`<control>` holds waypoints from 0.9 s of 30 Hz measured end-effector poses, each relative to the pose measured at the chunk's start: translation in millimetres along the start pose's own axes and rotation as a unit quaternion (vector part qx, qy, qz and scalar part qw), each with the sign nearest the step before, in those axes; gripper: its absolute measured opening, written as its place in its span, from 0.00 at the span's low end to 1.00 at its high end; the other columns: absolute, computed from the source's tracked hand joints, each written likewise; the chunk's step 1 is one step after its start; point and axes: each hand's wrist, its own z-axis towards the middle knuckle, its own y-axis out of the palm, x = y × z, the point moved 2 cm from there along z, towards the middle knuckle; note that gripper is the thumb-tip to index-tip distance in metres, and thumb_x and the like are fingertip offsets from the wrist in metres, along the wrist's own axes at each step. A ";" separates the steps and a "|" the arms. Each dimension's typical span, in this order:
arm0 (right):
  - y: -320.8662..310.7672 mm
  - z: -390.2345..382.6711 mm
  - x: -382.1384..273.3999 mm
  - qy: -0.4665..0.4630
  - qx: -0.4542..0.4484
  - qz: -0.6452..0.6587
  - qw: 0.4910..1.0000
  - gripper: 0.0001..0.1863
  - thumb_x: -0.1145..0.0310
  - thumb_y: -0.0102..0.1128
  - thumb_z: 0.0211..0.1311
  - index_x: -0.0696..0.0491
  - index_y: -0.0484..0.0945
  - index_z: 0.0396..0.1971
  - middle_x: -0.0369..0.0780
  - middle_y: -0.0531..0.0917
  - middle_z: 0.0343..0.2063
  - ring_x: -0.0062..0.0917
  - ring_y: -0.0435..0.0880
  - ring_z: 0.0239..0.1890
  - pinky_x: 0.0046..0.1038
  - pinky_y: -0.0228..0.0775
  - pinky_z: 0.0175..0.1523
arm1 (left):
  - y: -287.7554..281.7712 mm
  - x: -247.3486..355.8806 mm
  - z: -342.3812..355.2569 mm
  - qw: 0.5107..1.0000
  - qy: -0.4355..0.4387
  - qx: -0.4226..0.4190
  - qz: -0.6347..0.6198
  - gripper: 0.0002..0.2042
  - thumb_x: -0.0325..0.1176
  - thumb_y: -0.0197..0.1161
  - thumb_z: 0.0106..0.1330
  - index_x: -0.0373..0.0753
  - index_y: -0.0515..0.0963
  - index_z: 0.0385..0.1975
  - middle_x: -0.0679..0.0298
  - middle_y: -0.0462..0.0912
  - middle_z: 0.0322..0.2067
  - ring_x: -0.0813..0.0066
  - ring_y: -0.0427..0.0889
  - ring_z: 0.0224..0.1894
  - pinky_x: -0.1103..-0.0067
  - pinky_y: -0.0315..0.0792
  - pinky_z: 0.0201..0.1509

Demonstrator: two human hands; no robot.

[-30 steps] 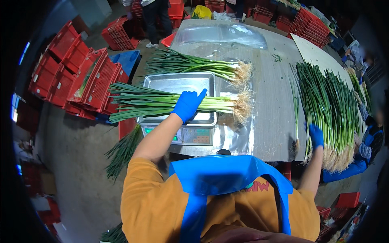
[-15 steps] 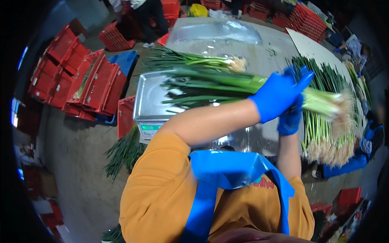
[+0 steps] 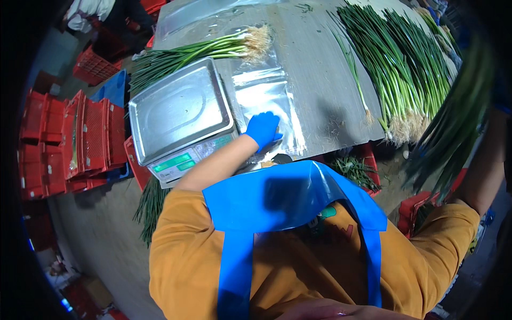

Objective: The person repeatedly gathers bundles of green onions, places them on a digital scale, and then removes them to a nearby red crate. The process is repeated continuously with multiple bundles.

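Observation:
My left hand (image 3: pixel 261 131), in a blue glove, lies with fingers stretched out at the near part of a stack of clear plastic bags (image 3: pixel 264 96), right of the scale. At the far right, my raised right hand (image 3: pixel 500 90) is mostly lost in the dark rim. From it hangs a blurred bunch of green onions (image 3: pixel 458 117), leaves pointing down. The hand's grip itself is hard to see. A digital scale (image 3: pixel 178 106) with a bare metal pan stands to the left. Beyond it lies a bunch of green onions (image 3: pixel 213 48), roots to the right.
A large pile of green onions (image 3: pixel 397 74) covers the table's right side, with one loose stalk (image 3: pixel 357 80) beside it. Red crates (image 3: pixel 88 133) are stacked at left. A red crate with green trimmings (image 3: pixel 354 170) stands below the near table edge.
My hands have parted: the left went to the plastic bags, the right swung far right with the green onions, their leaves now hanging down. The view has shifted.

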 end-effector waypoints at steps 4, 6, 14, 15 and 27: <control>67.1 23.3 144.1 0.260 -0.050 -0.018 0.964 0.28 0.53 0.63 0.57 0.59 0.75 0.50 0.42 0.82 0.36 0.23 0.82 0.32 0.28 0.78 0.36 | 68.4 -24.2 3.9 0.990 -0.094 0.101 -0.009 0.17 0.44 0.65 0.55 0.39 0.77 0.37 0.53 0.77 0.38 0.55 0.77 0.41 0.63 0.73 0.43; 131.4 4.7 184.0 0.312 -0.032 0.098 0.944 0.26 0.63 0.62 0.57 0.62 0.71 0.52 0.41 0.82 0.27 0.22 0.80 0.24 0.25 0.78 0.32 | 74.3 -30.8 14.0 0.984 -0.111 0.128 -0.056 0.10 0.39 0.61 0.59 0.39 0.77 0.34 0.55 0.77 0.38 0.54 0.76 0.42 0.63 0.72 0.43; 223.5 -68.0 335.2 0.453 -0.084 0.350 0.816 0.29 0.71 0.55 0.59 0.61 0.64 0.61 0.41 0.79 0.22 0.26 0.79 0.23 0.28 0.73 0.34 | 54.4 -12.8 2.0 0.986 -0.013 0.155 -0.063 0.12 0.38 0.71 0.48 0.41 0.80 0.29 0.56 0.75 0.32 0.56 0.75 0.39 0.66 0.71 0.41; 230.2 -68.5 341.5 0.463 -0.083 0.347 0.811 0.28 0.70 0.55 0.60 0.59 0.64 0.61 0.41 0.79 0.23 0.26 0.78 0.23 0.28 0.74 0.33 | 59.7 -16.4 5.0 0.985 -0.025 0.160 -0.064 0.11 0.38 0.71 0.48 0.41 0.80 0.27 0.56 0.75 0.32 0.56 0.75 0.39 0.66 0.71 0.41; 271.3 -56.0 403.3 0.478 -0.069 0.402 0.778 0.25 0.73 0.56 0.59 0.59 0.68 0.57 0.40 0.79 0.24 0.23 0.79 0.24 0.25 0.75 0.31 | 40.9 17.6 5.2 0.990 -0.004 0.135 -0.041 0.12 0.44 0.67 0.53 0.42 0.82 0.27 0.55 0.78 0.32 0.57 0.77 0.36 0.65 0.72 0.40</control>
